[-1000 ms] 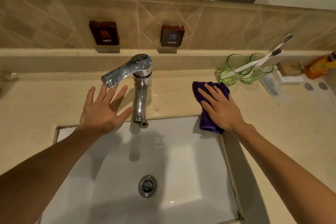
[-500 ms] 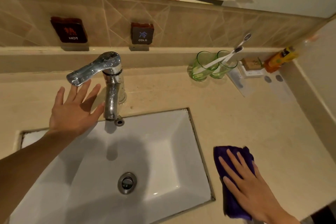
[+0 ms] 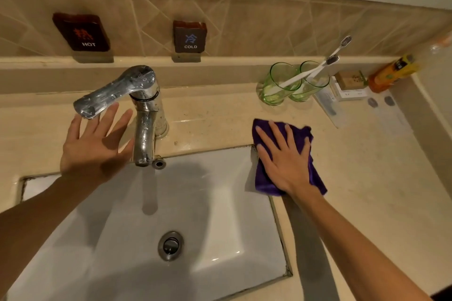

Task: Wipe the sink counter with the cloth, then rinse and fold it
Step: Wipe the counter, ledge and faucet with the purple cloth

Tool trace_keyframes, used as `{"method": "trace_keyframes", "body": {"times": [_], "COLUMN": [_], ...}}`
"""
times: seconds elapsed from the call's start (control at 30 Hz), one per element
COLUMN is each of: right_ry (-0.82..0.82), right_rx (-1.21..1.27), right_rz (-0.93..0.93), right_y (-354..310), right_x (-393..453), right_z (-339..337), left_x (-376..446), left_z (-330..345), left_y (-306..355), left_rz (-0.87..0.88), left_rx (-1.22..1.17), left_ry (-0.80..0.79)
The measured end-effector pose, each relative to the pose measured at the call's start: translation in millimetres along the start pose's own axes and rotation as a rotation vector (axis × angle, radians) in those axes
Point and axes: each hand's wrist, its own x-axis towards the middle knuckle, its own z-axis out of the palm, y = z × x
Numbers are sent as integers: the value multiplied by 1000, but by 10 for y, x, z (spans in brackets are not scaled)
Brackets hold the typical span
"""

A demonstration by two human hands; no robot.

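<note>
Presently the purple cloth (image 3: 264, 179) is found lying on the beige counter (image 3: 367, 178), at the sink's upper right corner, its left edge overlapping the rim of the white sink (image 3: 220, 203). It is pressed flat under the right hand (image 3: 285, 161), whose fingers (image 3: 264, 135) are extended and spread, palm down, not curled around the fabric; nothing is gripped. Much of the cloth's middle is covered by that hand, so its folds cannot be made out.

The left hand (image 3: 94, 148) is held open as well, fingers splayed, just left of the chrome faucet (image 3: 144, 115). Its fingertips lie under the faucet lever in the picture; whether the palm rests on the counter or hovers above it cannot be told. Nothing is held in it.

A drain (image 3: 170, 245) is seen at the basin's centre. Behind the faucet, plaques marked HOT (image 3: 82, 32) and COLD (image 3: 190, 36) are fixed to the tiled wall. Two green glasses (image 3: 281, 85) stand well behind the cloth, touching each other, each with a white toothbrush (image 3: 315, 68) leaning out to the right. Further right, a small box (image 3: 349, 79) and an orange bottle (image 3: 389, 73) are noted by the wall; their labels are too blurred to read. Both forearms are cut off by the lower frame edge.
</note>
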Motion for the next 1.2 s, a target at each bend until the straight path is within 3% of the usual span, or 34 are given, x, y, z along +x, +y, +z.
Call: {"method": "trace_keyframes", "body": {"times": [0.27,0.57,0.7,0.83,1.07,1.2], "right_ry": [31,-34,-93,-76,24,44], "right_rx": [38,-54,-60,-32,11,42], "right_rz": [-61,-156,-128,-62,-35,-58], "right_y": [114,899,1031,836,245,132], "right_x": [19,-1838,-2167,-1818,-54,243], "right_z": [14,298,292,253,32,13], "left_x": [12,94,79,27,41,24], "left_z": [-5,11,1,7,57,45], "left_y": [-60,-123,-72,-30,-54,-12], "left_rz": [18,33,30,20,27,23], "left_rx": [81,33,47,86,110,60], "left_ry": [10,-68,-60,5,20,55]}}
